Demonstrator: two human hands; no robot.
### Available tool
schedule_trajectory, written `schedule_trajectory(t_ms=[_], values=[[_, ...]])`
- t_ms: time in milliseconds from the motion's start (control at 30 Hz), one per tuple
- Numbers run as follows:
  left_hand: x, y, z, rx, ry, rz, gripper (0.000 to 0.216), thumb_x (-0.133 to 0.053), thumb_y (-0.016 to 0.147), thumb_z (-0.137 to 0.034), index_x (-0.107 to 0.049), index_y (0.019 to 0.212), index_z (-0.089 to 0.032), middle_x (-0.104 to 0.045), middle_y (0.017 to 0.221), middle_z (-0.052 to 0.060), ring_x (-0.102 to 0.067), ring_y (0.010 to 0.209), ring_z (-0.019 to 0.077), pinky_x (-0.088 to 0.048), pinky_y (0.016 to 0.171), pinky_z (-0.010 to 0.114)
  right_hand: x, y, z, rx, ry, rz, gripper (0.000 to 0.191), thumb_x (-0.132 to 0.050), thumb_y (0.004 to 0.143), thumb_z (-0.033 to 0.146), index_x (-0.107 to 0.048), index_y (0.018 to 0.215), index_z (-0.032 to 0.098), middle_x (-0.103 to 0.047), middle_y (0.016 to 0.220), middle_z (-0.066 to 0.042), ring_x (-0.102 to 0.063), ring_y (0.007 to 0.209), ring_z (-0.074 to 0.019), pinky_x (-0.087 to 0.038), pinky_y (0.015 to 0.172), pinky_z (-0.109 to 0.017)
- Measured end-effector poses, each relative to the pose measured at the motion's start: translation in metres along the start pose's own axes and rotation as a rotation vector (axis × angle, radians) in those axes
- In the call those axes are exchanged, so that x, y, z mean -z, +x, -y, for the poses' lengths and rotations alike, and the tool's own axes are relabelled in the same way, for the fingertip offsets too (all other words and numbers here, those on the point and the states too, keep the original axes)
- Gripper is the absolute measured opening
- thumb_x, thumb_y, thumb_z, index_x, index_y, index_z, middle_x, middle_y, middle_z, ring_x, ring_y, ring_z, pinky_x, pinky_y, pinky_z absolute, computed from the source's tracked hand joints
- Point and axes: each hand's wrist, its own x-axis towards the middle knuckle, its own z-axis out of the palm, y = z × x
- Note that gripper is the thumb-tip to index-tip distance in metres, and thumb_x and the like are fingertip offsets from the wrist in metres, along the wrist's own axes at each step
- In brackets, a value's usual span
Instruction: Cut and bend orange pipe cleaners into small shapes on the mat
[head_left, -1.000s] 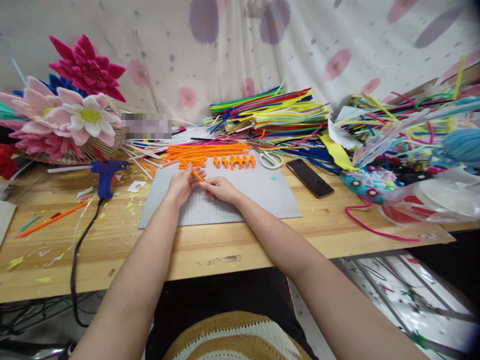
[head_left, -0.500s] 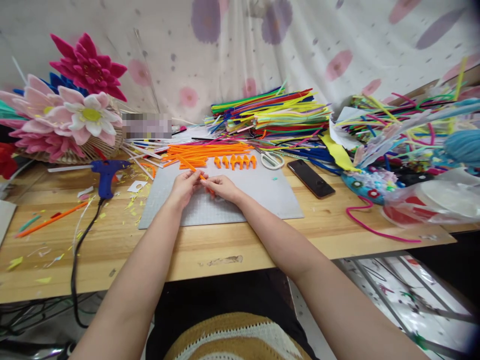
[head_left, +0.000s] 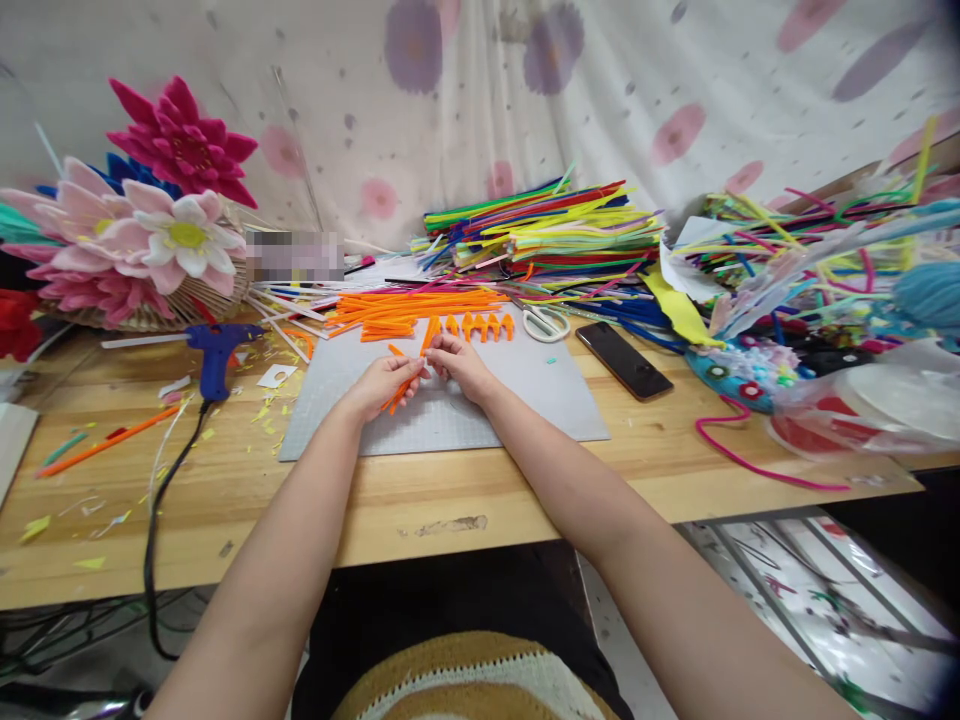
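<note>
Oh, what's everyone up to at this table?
One person is working with orange fuzzy strips, both hands over a grey mat. The left hand holds some orange strips; the right hand is close beside it, though its grip is hard to make out. Just beyond are a row of small shaped orange pieces and a pile of orange strips. A phone lies to the right.

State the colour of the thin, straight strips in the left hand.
The thin, straight strips are orange; the head view shows them best.
</note>
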Motion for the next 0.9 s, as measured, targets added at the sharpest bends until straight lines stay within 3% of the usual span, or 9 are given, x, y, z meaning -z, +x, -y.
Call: schedule_trajectory(t_ms=[133, 333, 567, 733, 900], values=[[-0.003, -0.002, -0.002, 0.010, -0.128, 0.048, 0.025, -0.060, 0.076, -0.036, -0.065, 0.073, -0.012, -0.049, 0.051, -0.001, -0.041, 0.038, 0.0040, -0.027, 0.029, 0.014, 0.000, 0.002, -0.002, -0.042, 0.067, -0.081, 0.017, -0.052, 0.061, 0.027, -0.037, 0.062, 0.019, -0.039, 0.049, 0.009, -0.032, 0.042, -0.0041, -0.024, 0.043, -0.019], [-0.010, -0.003, -0.002, 0.046, -0.223, 0.022, 0.011, -0.067, 0.071, -0.020, -0.061, 0.077, -0.013, -0.060, 0.064, 0.002, -0.057, 0.051, 0.0097, -0.052, 0.052, 0.024, 0.003, 0.006, -0.006, -0.081, 0.180, -0.163, 0.013, -0.048, 0.059, 0.023, -0.036, 0.063, 0.020, -0.036, 0.048, 0.008, -0.031, 0.042, -0.0050, -0.024, 0.043, -0.019], [-0.011, 0.000, -0.001, 0.086, -0.278, 0.019, 0.006, -0.064, 0.072, -0.015, -0.061, 0.076, -0.012, -0.061, 0.063, 0.003, -0.058, 0.050, 0.0095, -0.052, 0.052, 0.023, 0.002, 0.008, -0.003, -0.101, 0.241, -0.246, 0.012, -0.047, 0.064, 0.026, -0.040, 0.059, 0.018, -0.042, 0.050, 0.006, -0.033, 0.042, -0.0053, -0.024, 0.042, -0.021], [-0.002, 0.002, 0.000, 0.073, -0.341, 0.030, 0.008, -0.058, 0.077, -0.018, -0.061, 0.075, -0.011, -0.049, 0.055, -0.003, -0.042, 0.038, 0.0022, -0.050, 0.048, 0.020, 0.004, 0.006, -0.003, -0.067, 0.235, -0.119, 0.011, -0.052, 0.063, 0.027, -0.049, 0.068, 0.017, -0.047, 0.056, 0.006, -0.035, 0.045, -0.0045, -0.025, 0.043, -0.020], [0.003, 0.001, -0.002, 0.079, -0.408, 0.010, 0.008, -0.054, 0.079, -0.017, -0.058, 0.074, -0.012, -0.044, 0.055, -0.005, -0.034, 0.035, 0.0002, -0.043, 0.040, 0.014, 0.006, 0.001, -0.004, 0.031, 0.036, 0.093, 0.023, -0.062, 0.065, 0.035, -0.055, 0.078, 0.018, -0.047, 0.062, 0.006, -0.037, 0.051, -0.0046, -0.030, 0.047, -0.018]])
